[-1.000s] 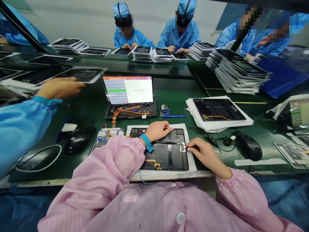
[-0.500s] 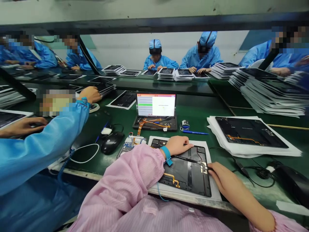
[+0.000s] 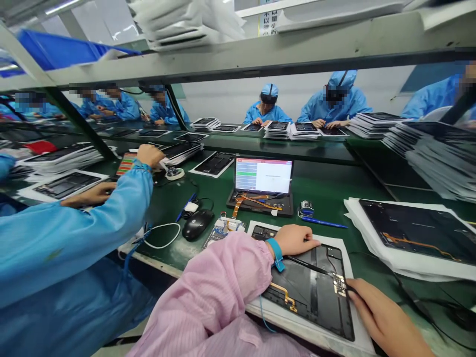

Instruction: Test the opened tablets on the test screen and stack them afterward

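Observation:
An opened black tablet [image 3: 327, 302], its inner parts bare, lies on white sheets [image 3: 362, 327] in front of me. My left hand [image 3: 295, 239] rests curled over its far edge, fingers bent; the fingertips are partly hidden. At the near right edge, my right hand [image 3: 375, 305] pinches a small black plug [image 3: 349, 288] against the side by a small circuit board [image 3: 339, 284]. A black strip cable [image 3: 310, 265] runs from under my left wrist to that board. An orange flex cable [image 3: 284, 293] lies along the tablet's left part.
Behind the tablet stand a small lit screen [image 3: 264, 176], a blue pen [image 3: 323, 222] and a mouse [image 3: 198, 224]. A bare circuit board [image 3: 223, 230] sits left of it. Stacked tablets [image 3: 412, 233] lie right. A co-worker's blue sleeve [image 3: 92, 223] reaches in at left. A shelf beam [image 3: 260, 57] crosses overhead.
My view has tilted up and turned left, so everything sits lower and further right. Both my hands keep their places on the tablet. The co-worker's hands at left stay near the same spot.

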Motion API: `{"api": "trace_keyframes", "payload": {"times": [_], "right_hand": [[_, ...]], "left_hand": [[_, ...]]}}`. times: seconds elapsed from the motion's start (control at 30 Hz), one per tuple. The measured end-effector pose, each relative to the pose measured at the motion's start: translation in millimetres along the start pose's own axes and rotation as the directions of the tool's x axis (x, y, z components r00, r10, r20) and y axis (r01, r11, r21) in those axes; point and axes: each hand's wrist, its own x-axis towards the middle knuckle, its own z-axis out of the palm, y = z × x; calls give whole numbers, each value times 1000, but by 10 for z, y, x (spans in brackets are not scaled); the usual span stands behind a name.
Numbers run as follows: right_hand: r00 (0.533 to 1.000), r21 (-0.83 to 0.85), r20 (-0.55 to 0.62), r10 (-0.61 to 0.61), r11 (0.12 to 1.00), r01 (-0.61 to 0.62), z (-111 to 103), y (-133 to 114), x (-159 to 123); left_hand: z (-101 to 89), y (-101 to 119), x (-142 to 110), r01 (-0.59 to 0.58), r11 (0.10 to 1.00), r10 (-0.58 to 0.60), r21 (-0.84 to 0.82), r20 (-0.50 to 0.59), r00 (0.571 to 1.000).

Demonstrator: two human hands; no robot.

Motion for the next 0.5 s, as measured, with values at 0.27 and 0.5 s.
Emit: {"api": "trace_keyframes", "payload": {"times": [0.27,0.5], "right_hand": [[990,102,93,103,988,-113,-230,41,47],[993,-19,-21,115,993,-115,-133,168,271]], "left_hand": [[-38,-19,-3,60,997,-63,-41,-59,996],[38,-94,37,58,998,-59,-23,-56,997]]}}
